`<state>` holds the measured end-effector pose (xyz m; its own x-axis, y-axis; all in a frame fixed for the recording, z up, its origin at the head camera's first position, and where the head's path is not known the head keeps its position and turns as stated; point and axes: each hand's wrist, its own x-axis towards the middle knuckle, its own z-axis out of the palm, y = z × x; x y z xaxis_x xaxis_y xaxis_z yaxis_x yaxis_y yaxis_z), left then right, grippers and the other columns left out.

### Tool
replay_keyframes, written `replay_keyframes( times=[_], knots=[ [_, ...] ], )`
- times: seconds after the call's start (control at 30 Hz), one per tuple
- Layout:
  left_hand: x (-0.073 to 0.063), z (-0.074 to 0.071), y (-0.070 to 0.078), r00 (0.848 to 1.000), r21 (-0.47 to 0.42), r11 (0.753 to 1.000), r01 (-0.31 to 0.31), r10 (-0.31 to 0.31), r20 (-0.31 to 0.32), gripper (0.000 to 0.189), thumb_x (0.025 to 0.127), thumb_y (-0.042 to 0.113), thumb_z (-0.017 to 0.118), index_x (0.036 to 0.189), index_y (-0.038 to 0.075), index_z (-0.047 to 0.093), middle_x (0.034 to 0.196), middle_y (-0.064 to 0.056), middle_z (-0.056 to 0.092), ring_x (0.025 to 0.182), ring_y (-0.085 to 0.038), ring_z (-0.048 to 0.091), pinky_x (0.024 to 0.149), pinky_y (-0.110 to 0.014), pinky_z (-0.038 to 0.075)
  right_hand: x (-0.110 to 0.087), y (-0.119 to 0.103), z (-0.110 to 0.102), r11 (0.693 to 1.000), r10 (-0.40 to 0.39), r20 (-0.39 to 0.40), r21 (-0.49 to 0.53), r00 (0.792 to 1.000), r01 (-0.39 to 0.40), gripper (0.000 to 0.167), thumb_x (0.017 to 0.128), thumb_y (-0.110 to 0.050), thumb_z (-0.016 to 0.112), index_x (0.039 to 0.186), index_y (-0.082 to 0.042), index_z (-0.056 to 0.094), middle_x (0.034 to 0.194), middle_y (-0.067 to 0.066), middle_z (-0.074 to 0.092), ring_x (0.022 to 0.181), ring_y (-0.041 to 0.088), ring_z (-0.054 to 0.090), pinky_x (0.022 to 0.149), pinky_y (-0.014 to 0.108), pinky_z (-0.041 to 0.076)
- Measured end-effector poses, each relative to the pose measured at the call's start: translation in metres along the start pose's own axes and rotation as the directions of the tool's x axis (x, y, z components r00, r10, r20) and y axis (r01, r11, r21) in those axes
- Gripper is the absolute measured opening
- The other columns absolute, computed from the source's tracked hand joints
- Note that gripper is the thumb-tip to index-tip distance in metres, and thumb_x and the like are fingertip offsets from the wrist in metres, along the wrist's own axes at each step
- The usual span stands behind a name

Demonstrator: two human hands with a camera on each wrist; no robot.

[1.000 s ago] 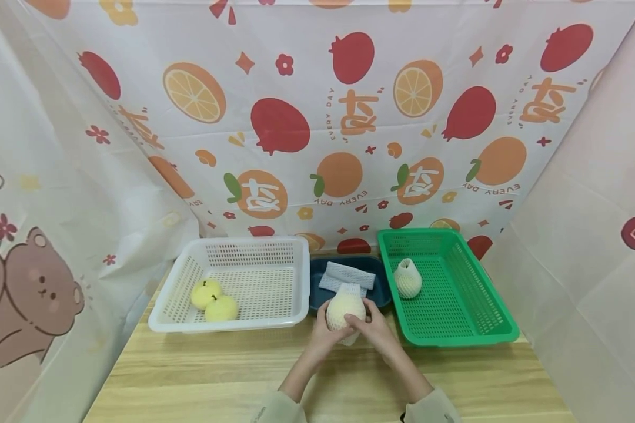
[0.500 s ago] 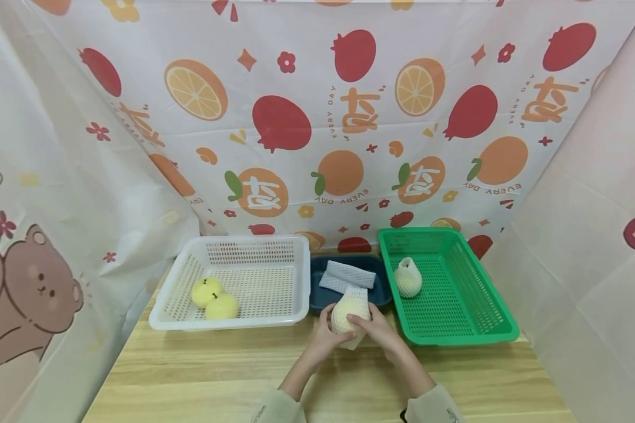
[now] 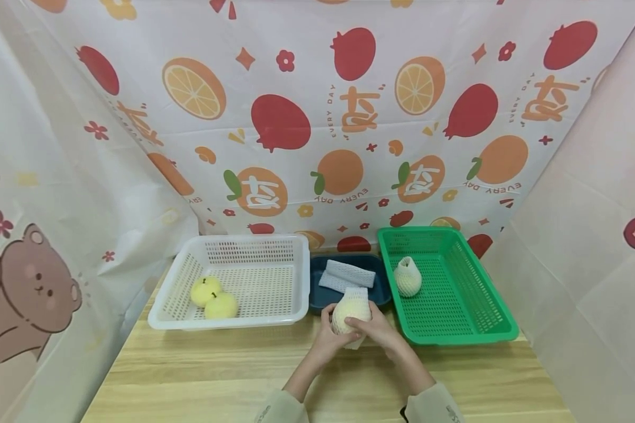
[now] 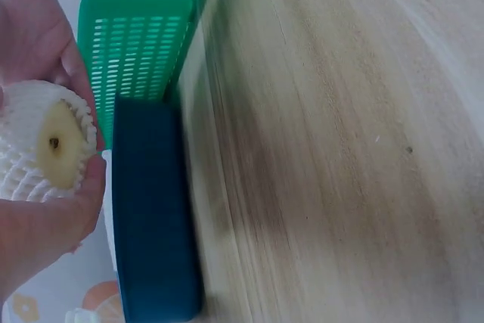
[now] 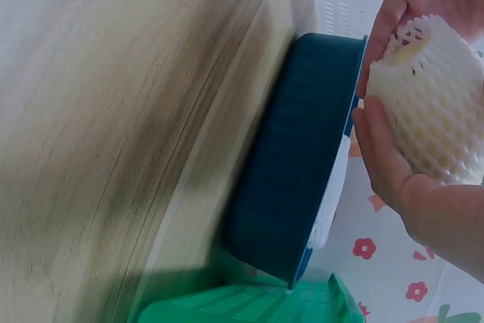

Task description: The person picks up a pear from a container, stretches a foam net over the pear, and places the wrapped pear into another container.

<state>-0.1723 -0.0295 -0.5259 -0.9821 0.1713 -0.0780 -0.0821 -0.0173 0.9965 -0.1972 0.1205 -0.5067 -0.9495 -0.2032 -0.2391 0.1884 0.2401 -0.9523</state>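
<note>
Both hands hold a yellow pear wrapped in a white foam net [image 3: 351, 311], raised in front of the blue bin [image 3: 317, 302]. My left hand [image 3: 328, 339] grips its left side, and my right hand [image 3: 382, 332] grips the right with its thumb across the front. In the left wrist view, one end of the pear [image 4: 62, 149] pokes out bare through the net's opening, showing a dark spot. The foam net [image 5: 431, 107] covers most of the fruit in the right wrist view. More flat white foam nets [image 3: 349, 274] lie in the bin.
To the left, a white basket [image 3: 275, 321] contains two bare yellow pears [image 3: 221, 306]. On the right stands a green basket [image 3: 455, 339] with one netted pear [image 3: 408, 278] inside. All stand on a wooden table [image 3: 217, 370] before a fruit-print curtain [image 3: 317, 70].
The hands and the netted pear have shifted slightly right and down since a second ago, with the grip much the same. The baskets and other pears keep their places.
</note>
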Motion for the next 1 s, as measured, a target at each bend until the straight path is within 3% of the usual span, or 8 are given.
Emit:
replay_keyframes(
  times=[0.2,0.3,0.43,0.6,0.77,0.9,1.0],
  knots=[
    [-0.001,-0.001,0.001,0.996,-0.034,0.998,0.047,-0.044,0.077,0.078,0.087,0.023,0.064,0.14,0.001,0.012,0.135,-0.022,0.029,0.114,-0.031,0.041,0.089,-0.039,0.042,-0.002,0.002,-0.006,1.0,0.01,-0.049,0.012,0.999,-0.01,0.079,0.079,-0.036,0.071,0.135,0.003,0.031,0.119,0.018,0.048,0.102,0.029,0.049,0.082,0.042,0.044],
    [0.001,0.001,-0.001,0.99,-0.168,0.983,0.073,-0.052,0.128,0.065,0.096,0.032,0.047,0.139,-0.001,0.012,0.136,-0.025,0.028,0.117,-0.033,0.041,0.092,-0.042,0.04,-0.004,0.002,-0.01,0.999,0.007,-0.091,0.034,0.996,-0.004,0.076,0.08,-0.035,0.07,0.134,0.003,0.032,0.118,0.018,0.049,0.101,0.028,0.05,0.081,0.041,0.045],
    [0.006,0.01,-0.009,0.986,-0.326,0.94,0.1,-0.049,0.162,0.062,0.1,0.039,0.029,0.138,-0.009,0.017,0.134,-0.025,0.034,0.121,-0.034,0.038,0.098,-0.044,0.035,-0.006,-0.001,-0.018,0.996,-0.003,-0.149,0.082,0.989,0.016,0.072,0.082,-0.033,0.068,0.134,0.002,0.032,0.12,0.019,0.048,0.103,0.027,0.049,0.082,0.041,0.043],
    [0.008,0.03,-0.023,0.993,-0.378,0.92,0.106,-0.075,0.094,0.063,0.101,0.041,0.023,0.131,-0.014,0.032,0.121,-0.021,0.05,0.113,-0.034,0.047,0.095,-0.045,0.039,-0.012,-0.008,-0.033,0.979,-0.014,-0.186,0.199,0.982,0.052,0.068,0.086,-0.027,0.064,0.138,-0.002,0.028,0.12,0.02,0.048,0.099,0.025,0.052,0.08,0.037,0.045],
    [0.009,0.053,-0.03,0.997,-0.44,0.895,0.076,-0.081,0.008,0.068,0.1,0.045,0.016,0.127,-0.015,0.034,0.122,-0.028,0.049,0.113,-0.041,0.046,0.093,-0.048,0.04,-0.018,-0.012,-0.049,0.962,0.002,-0.255,0.265,0.967,0.068,0.063,0.088,-0.025,0.06,0.138,-0.002,0.027,0.12,0.019,0.047,0.095,0.018,0.054,0.079,0.031,0.045],
    [0.012,0.07,-0.031,0.997,-0.413,0.908,0.075,-0.081,0.003,0.06,0.102,0.038,0.02,0.129,-0.016,0.03,0.129,-0.034,0.039,0.118,-0.046,0.037,0.095,-0.05,0.037,-0.022,-0.01,-0.058,0.939,0.02,-0.318,0.332,0.948,0.092,0.063,0.091,-0.028,0.057,0.139,-0.004,0.023,0.122,0.017,0.044,0.096,0.015,0.052,0.082,0.031,0.044],
    [0.014,0.082,-0.031,0.996,-0.355,0.93,0.091,-0.094,0.011,0.051,0.102,0.028,0.026,0.128,-0.016,0.028,0.13,-0.035,0.035,0.12,-0.048,0.033,0.095,-0.051,0.035,-0.024,-0.007,-0.063,0.903,0.032,-0.381,0.406,0.924,0.136,0.063,0.093,-0.03,0.055,0.14,-0.006,0.021,0.122,0.013,0.042,0.097,0.013,0.051,0.083,0.031,0.044]
  ],
)
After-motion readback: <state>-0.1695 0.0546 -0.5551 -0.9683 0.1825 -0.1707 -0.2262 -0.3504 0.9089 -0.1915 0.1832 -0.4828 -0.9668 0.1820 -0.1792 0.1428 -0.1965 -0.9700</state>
